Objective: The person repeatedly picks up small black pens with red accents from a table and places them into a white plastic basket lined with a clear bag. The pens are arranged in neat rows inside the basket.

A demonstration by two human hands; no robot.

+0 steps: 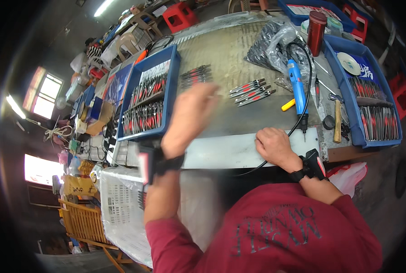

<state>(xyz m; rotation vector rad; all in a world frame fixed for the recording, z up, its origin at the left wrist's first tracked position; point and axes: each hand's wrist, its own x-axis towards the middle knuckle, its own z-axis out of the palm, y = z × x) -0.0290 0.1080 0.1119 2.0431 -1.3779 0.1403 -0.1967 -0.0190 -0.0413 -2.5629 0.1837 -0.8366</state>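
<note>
Probably for easy reach, the red-marked pieces point(253, 93) lie beyond my curled right hand point(275, 146) and blurred left hand point(193, 110), though whether either grips anything I cannot tell.

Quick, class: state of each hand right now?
Left hand: blurred; open or closed cannot be told.
Right hand: curled closed on the white board; any grip is hidden.
</note>
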